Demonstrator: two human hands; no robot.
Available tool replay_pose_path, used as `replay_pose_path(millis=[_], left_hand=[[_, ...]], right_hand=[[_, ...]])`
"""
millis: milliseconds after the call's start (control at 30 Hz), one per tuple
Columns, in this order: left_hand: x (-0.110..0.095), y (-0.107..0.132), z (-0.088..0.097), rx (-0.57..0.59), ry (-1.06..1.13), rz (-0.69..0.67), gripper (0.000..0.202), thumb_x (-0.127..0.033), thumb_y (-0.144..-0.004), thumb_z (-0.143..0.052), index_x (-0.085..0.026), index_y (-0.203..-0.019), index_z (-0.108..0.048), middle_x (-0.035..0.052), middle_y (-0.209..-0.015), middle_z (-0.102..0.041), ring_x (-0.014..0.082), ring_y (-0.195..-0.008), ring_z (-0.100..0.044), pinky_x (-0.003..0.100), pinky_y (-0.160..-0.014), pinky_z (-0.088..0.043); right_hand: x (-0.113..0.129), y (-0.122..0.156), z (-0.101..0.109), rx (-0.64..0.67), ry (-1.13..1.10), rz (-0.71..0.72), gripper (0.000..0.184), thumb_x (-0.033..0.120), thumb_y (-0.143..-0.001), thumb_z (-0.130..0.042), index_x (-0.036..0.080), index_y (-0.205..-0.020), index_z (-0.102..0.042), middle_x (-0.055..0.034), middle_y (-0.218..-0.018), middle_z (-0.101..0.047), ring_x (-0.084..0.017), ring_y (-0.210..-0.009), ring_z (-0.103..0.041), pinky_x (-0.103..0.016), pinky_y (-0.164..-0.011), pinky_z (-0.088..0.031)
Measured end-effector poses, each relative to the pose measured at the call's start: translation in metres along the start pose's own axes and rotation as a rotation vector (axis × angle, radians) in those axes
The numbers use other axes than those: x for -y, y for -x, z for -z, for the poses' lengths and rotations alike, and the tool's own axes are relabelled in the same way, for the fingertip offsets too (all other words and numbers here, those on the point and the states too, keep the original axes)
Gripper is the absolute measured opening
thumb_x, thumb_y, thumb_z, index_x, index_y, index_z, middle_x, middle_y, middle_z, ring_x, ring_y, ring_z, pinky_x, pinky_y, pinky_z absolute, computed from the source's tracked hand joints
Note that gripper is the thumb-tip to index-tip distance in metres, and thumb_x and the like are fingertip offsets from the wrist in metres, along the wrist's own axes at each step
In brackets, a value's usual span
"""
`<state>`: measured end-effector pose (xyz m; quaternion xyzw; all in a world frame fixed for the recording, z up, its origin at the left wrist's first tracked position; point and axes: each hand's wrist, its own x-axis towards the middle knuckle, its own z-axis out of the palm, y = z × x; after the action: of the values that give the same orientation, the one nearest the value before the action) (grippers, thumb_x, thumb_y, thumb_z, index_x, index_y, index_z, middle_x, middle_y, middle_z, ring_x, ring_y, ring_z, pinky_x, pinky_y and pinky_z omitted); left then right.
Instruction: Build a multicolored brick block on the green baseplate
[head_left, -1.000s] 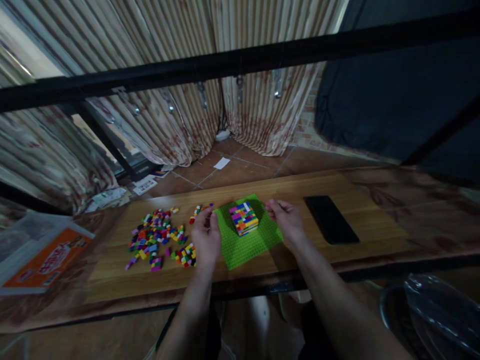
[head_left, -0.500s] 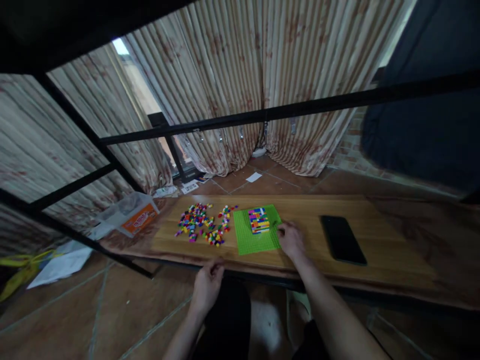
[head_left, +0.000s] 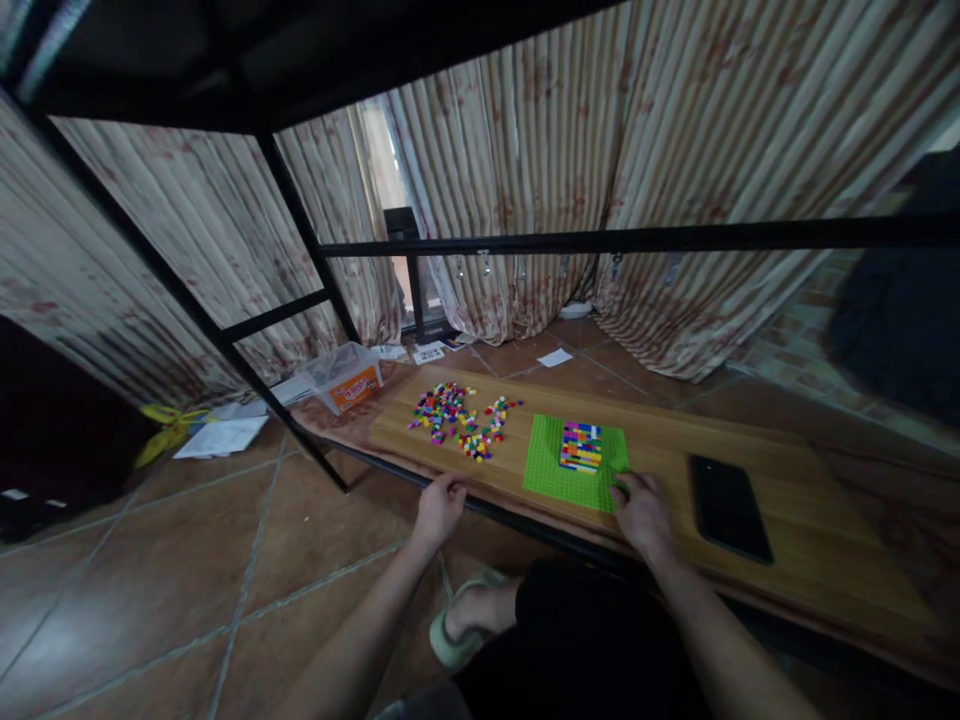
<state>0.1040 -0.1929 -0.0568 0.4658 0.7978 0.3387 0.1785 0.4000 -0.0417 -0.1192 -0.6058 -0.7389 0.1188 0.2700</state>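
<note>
My left hand [head_left: 441, 510] is at the front edge of the wooden board, its thumb and fingertips pressed together; whatever they may hold is too small to make out. At the right edge of the green baseplate [head_left: 541, 470] is my right hand [head_left: 642, 510], its fingers curled, thumb near forefinger. Whether it grips the plate's edge or a small piece is unclear. A block of stacked multicoloured bricks [head_left: 581, 447] stands on the plate. Left of the plate lies a spread of loose small bricks [head_left: 444, 405], with a smaller group [head_left: 476, 443] nearer me.
A black phone [head_left: 729, 508] lies on the board [head_left: 660, 440] to the right. Behind the loose bricks stands a clear plastic box [head_left: 345, 378] with an orange label. A black metal frame [head_left: 525, 243] crosses in front of striped curtains [head_left: 517, 160]. Papers lie on the tiled floor.
The view has swung left, so the table appears further right. My left hand has come up to the board's front edge. My right hand has shifted slightly nearer me along the plate's right edge.
</note>
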Motion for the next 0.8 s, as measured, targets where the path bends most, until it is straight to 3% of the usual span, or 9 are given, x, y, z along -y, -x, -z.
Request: replay_pose_path(millis=[100,233,400,567,800], left_hand=[[0.009,-0.013,0.005,-0.045,-0.013,0.021,0.024,-0.013,-0.083,-0.053,-0.015,-0.103,-0.067,0.0063,-0.095,-0.073,0.0145,-0.087,-0.068,0.024,-0.081,-0.051],[0.033,-0.032,0.026,-0.104,-0.074,0.067,0.025,-0.016,-0.085,-0.053,-0.014,-0.108,-0.064,0.0083,-0.097,-0.072,0.0148,-0.088,-0.068,0.024,-0.081,-0.051],[0.051,-0.075,0.046,-0.138,-0.213,0.073,0.03,-0.03,-0.085,-0.058,-0.015,-0.111,-0.064,0.0125,-0.107,-0.07,0.0219,-0.101,-0.066,0.029,-0.086,-0.048],[0.047,-0.105,0.032,-0.105,-0.309,0.053,0.037,-0.038,-0.079,-0.064,-0.013,-0.106,-0.066,0.0186,-0.112,-0.067,0.0298,-0.105,-0.064,0.035,-0.087,-0.048],[0.042,-0.111,0.022,-0.108,-0.278,0.014,0.029,-0.03,-0.085,-0.057,-0.012,-0.106,-0.064,0.0187,-0.11,-0.067,0.0301,-0.107,-0.063,0.039,-0.092,-0.045]], right_hand=[[-0.005,-0.001,0.0,0.006,0.013,-0.004,0.033,0.027,-0.081,-0.046,0.015,-0.104,-0.067,-0.015,-0.104,-0.061,-0.027,-0.093,-0.06,-0.039,-0.091,-0.047],[-0.015,-0.005,-0.009,-0.036,-0.016,-0.039,0.035,0.034,-0.078,-0.048,0.016,-0.101,-0.067,-0.0142,-0.101,-0.061,-0.027,-0.085,-0.06,-0.042,-0.087,-0.05],[-0.018,-0.004,-0.018,-0.14,-0.001,-0.077,0.031,0.04,-0.079,-0.044,0.022,-0.092,-0.064,-0.0129,-0.093,-0.061,-0.031,-0.092,-0.058,-0.048,-0.083,-0.049],[-0.013,-0.003,-0.015,-0.129,-0.023,-0.12,0.028,0.042,-0.077,-0.047,0.022,-0.086,-0.064,-0.0149,-0.095,-0.063,-0.032,-0.085,-0.06,-0.049,-0.082,-0.048],[-0.011,-0.003,-0.001,-0.078,-0.058,-0.203,0.034,0.045,-0.073,-0.053,0.02,-0.089,-0.069,-0.0152,-0.101,-0.067,-0.03,-0.085,-0.064,-0.046,-0.08,-0.05]])
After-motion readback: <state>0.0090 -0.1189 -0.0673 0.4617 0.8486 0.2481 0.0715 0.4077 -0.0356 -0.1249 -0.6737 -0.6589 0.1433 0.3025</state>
